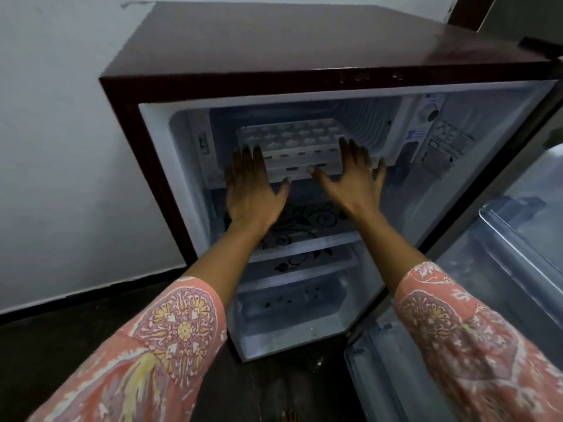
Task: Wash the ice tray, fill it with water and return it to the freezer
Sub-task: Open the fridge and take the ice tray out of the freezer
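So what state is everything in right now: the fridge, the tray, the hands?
Fridge door: open, swung to the right.
Freezer box: open at the front.
Ice tray: level inside the freezer box; contents cannot be told.
Left hand: open, fingers spread at the tray's left end, no grip.
Right hand: open, spread at the tray's right end.
Dial: setting unreadable.
Shelves: nothing visible on them.

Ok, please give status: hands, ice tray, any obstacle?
Left hand and right hand open, flat at ice tray ends. Tray in freezer compartment. Nothing blocking.
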`<act>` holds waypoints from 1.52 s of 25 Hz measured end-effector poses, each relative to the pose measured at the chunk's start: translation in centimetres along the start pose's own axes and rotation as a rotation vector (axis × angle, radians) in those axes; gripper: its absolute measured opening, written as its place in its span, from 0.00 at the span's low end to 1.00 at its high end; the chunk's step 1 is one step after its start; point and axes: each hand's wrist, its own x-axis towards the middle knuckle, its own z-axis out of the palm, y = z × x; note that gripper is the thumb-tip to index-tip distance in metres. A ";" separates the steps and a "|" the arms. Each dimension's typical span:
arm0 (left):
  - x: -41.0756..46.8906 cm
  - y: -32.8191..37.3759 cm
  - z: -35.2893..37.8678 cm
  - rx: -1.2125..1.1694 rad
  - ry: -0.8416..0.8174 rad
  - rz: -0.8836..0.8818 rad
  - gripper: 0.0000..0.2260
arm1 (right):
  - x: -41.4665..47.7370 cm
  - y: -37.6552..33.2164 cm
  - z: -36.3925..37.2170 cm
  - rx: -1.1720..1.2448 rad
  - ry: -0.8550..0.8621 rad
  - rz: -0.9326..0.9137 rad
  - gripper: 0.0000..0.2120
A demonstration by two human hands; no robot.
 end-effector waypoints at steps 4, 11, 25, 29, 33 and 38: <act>4.1 -0.2 1.2 -0.090 -0.044 -0.103 0.42 | 4.6 1.4 1.0 0.052 -0.118 0.119 0.43; 6.9 -1.2 2.5 -0.107 -0.026 -0.204 0.43 | 7.5 2.8 2.5 0.074 -0.218 0.181 0.40; 3.6 -0.7 1.4 -0.575 0.067 -0.226 0.33 | 0.9 2.6 0.5 0.420 -0.023 0.224 0.30; -0.6 -0.6 0.0 -0.710 0.035 -0.202 0.32 | -3.1 2.0 -0.7 0.435 0.019 0.229 0.31; -4.5 -0.7 -1.7 -0.749 0.011 -0.160 0.30 | -7.7 1.8 -2.2 0.395 0.056 0.242 0.29; -9.7 -0.8 -3.8 -0.792 -0.038 -0.133 0.30 | -13.6 1.6 -3.9 0.370 0.102 0.258 0.29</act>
